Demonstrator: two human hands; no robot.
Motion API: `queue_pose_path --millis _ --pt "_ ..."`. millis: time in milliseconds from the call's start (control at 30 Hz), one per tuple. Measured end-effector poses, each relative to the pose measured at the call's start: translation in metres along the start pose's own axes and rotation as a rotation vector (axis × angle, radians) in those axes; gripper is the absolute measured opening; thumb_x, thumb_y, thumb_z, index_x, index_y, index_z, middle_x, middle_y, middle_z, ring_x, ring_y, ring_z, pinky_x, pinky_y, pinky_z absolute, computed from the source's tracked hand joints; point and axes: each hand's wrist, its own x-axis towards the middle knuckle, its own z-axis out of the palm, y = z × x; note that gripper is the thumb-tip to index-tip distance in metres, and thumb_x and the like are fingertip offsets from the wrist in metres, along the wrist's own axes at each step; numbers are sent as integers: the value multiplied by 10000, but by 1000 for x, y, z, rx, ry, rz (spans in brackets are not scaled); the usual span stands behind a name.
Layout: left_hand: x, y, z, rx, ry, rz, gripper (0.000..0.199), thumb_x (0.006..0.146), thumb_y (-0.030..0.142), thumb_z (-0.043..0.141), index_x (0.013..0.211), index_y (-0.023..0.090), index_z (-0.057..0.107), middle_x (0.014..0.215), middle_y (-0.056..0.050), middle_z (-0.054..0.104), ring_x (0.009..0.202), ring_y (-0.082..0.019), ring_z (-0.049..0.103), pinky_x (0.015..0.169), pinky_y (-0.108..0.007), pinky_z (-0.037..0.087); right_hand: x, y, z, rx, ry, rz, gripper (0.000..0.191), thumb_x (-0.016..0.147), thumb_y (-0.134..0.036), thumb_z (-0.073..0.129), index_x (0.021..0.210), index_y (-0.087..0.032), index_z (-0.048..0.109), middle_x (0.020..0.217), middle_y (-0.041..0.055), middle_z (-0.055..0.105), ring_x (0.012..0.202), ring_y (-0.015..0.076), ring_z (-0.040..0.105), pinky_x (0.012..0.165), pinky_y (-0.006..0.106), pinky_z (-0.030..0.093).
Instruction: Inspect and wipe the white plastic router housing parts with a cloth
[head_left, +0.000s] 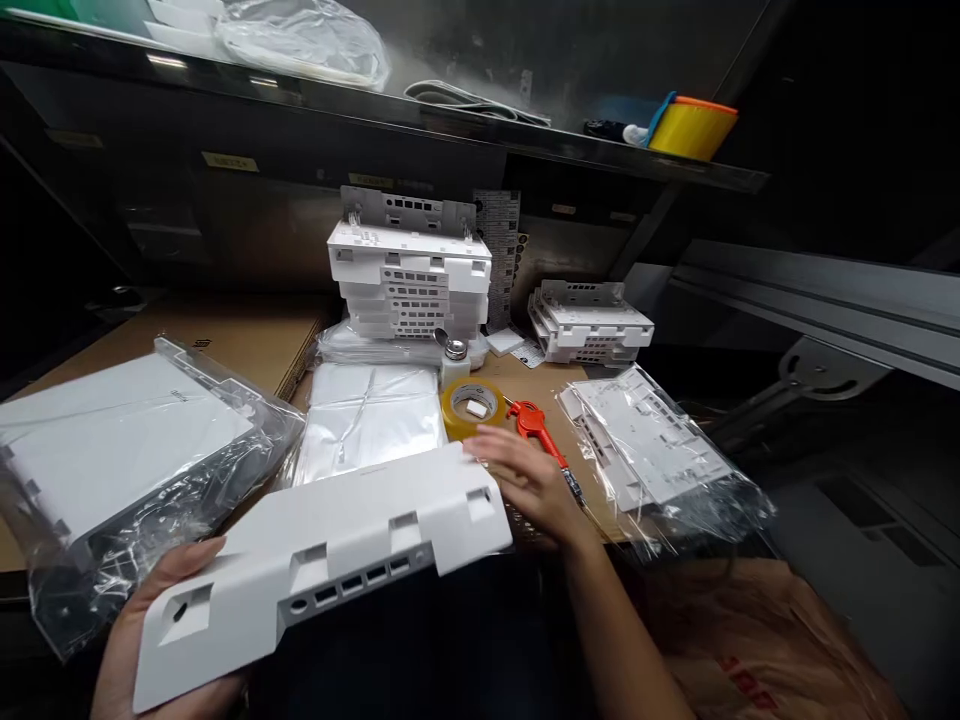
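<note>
A white plastic housing (pixel 352 530) with a row of port openings along its near edge is held up at the front, tilted. My left hand (pixel 169 610) grips its left end, thumb on top and fingers underneath. At the far right corner is my right hand (pixel 525 475), fingers spread and the tips at the housing's edge; whether they press on it is hard to tell. Just beyond the right hand lie a roll of yellow tape (pixel 450 410) and a red-handled tool (pixel 534 420). A pile of clear plastic bags (pixel 371 415) lies behind the housing.
Bagged white parts lie at the left (pixel 120 440) and right (pixel 660 440). Stacked housings (pixel 409 270) stand at the back, with a smaller stack (pixel 592 320) to their right. A metal shelf edge (pixel 487 130) crosses above. Brown paper (pixel 765 640) is at lower right.
</note>
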Motion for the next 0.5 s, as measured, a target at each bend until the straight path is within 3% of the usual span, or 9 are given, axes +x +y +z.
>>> queue_pose_path --millis 67,133,233,300,400,500 --pt "-8 7 7 -111 25 64 586 728 66 502 1302 103 618 609 -34 761 433 -218 702 393 -263 562 30 10 -7 -245 -32 229 295 1013 -304 629 1294 -286 713 1357 15 730 1341 209 616 1165 392 483" --pt "-17 10 18 -162 54 106 701 716 43 450 1412 76 525 635 -57 772 453 -247 716 395 -305 571 64 21 -8 -382 -18 393 242 1040 -284 574 1203 -232 744 1295 68 749 1271 229 648 1128 424 499" --pt "-27 9 34 -192 67 138 740 707 51 445 1446 26 468 657 -95 777 468 -292 723 410 -380 587 108 35 6 -488 -55 536 175 994 -287 668 1105 -168 734 1218 98 740 1191 262 673 1066 511 527" --pt "-30 8 36 -206 53 173 738 697 56 464 1434 13 467 695 -113 787 530 -319 747 443 -418 604 126 40 19 -520 -76 595 251 962 -323 725 1137 -144 704 1221 96 715 1140 255 687 1018 507 557" --pt "-28 7 27 -207 28 226 741 678 55 485 1420 42 486 733 -100 800 585 -323 764 470 -422 618 129 41 28 -500 -39 598 241 960 -312 728 1121 -135 700 1201 97 714 1110 245 694 993 483 571" --pt "-24 9 10 -307 0 199 697 743 73 499 1432 172 507 756 -19 810 568 -265 759 500 -394 640 109 31 19 -412 89 523 164 944 -264 738 1047 -140 709 1182 109 733 1094 246 703 1004 465 563"
